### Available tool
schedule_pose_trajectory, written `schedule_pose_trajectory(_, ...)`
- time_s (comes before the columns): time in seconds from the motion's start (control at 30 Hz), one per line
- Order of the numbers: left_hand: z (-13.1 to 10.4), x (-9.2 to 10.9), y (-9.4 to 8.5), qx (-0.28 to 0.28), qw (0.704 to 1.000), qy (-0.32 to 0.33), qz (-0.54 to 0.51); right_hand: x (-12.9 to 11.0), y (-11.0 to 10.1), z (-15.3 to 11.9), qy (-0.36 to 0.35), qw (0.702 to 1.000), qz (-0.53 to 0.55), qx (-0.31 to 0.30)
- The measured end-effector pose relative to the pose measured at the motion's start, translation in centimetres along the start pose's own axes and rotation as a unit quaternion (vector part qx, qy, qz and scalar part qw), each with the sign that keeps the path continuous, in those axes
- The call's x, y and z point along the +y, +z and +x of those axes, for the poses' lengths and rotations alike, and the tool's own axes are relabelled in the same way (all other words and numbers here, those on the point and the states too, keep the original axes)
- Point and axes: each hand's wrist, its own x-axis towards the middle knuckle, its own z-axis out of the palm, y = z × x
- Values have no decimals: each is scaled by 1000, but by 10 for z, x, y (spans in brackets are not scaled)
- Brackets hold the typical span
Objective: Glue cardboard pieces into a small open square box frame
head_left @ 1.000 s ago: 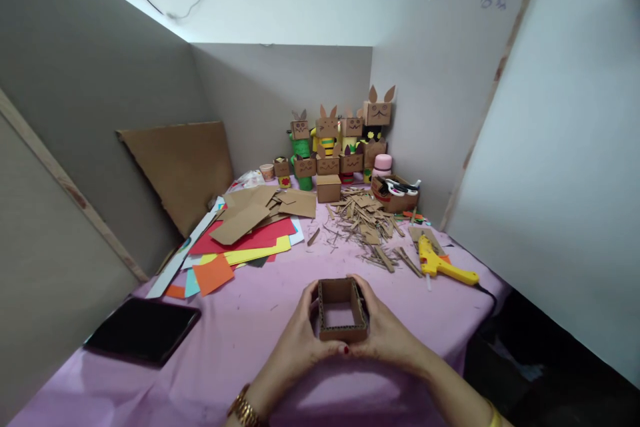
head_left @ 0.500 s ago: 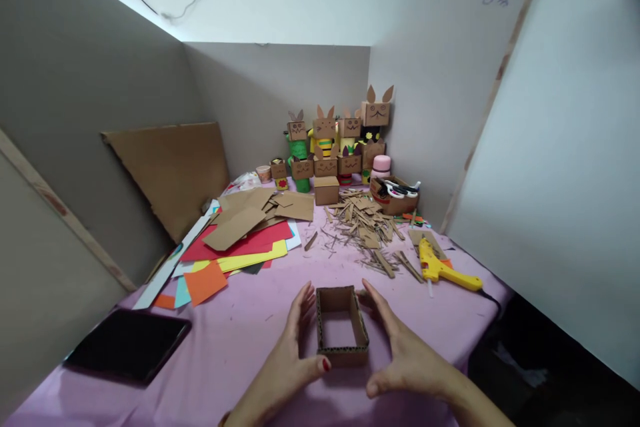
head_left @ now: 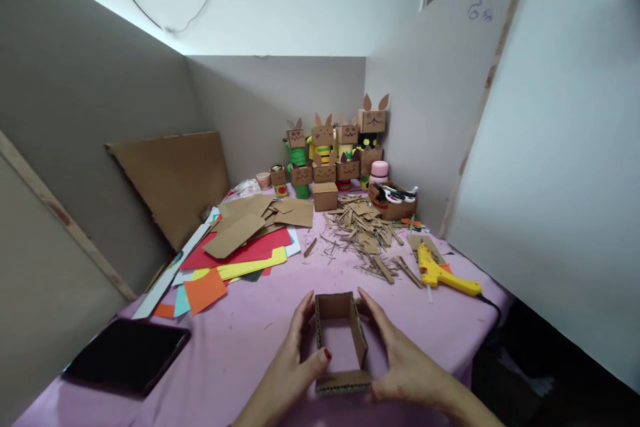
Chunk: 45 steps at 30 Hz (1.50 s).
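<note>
Head view, lower centre: cardboard frame stands between left hand and right hand, long axis running away from the person. Both hands lie flat against its long sides, fingers spread, equally near.

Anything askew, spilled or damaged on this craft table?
Yes. Cardboard offcuts lie strewn over the pink cloth. The cardboard frame between the left hand and right hand looks skewed, its near strip splayed outward.

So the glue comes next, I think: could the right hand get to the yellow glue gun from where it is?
Probably yes: the right hand rests at the cardboard frame, and only bare cloth lies between it and the glue gun.
</note>
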Motion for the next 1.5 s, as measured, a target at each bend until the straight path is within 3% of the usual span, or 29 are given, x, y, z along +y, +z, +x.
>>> schedule_pose_trajectory(0.17, 5, 6, 2, 24, 999, -11, -47, -3, 1, 1, 14, 1000, -20, 0)
schedule_pose_trajectory(0.37, 12, 17, -4, 114, 992, -28, -56, -7, 3, 0, 40, 998, -48, -1)
schedule_pose_trajectory(0.53, 20, 19, -20, 225, 974, -3, -6, -12, 4, 1, 44, 996, -74, -8)
schedule_pose_trajectory(0.67, 39, 28, -38, 276, 960, 34, 41, -16, 6, 3, 43, 995, -91, -13)
schedule_pose_trajectory(0.8, 67, 31, -51, 286, 951, 65, 102, -16, 7, 5, 20, 994, -107, -17)
schedule_pose_trajectory(0.97, 89, 8, -59, 286, 941, 86, 161, -12, 7, 4, 10, 985, -171, -36)
schedule_pose_trajectory(1.1, 92, -6, -63, 282, 934, 85, 201, -7, 6, 3, 11, 979, -199, -34)
schedule_pose_trajectory(1.2, 92, 0, -62, 288, 926, 79, 231, -5, 6, 3, 10, 978, -206, -24)
schedule_pose_trajectory(1.3, 79, 14, -50, 327, 903, 84, 266, -3, 6, 3, 7, 976, -216, -20)
schedule_pose_trajectory(1.37, 55, 20, -32, 346, 887, 107, 288, -2, 5, 3, -3, 977, -214, -17)
schedule_pose_trajectory(1.43, 24, 16, -11, 294, 894, 139, 310, 0, 5, 3, -20, 978, -207, -11)
schedule_pose_trajectory(1.5, -6, 6, 9, 80, 902, 205, 371, 3, 5, 2, -37, 979, -198, -7)
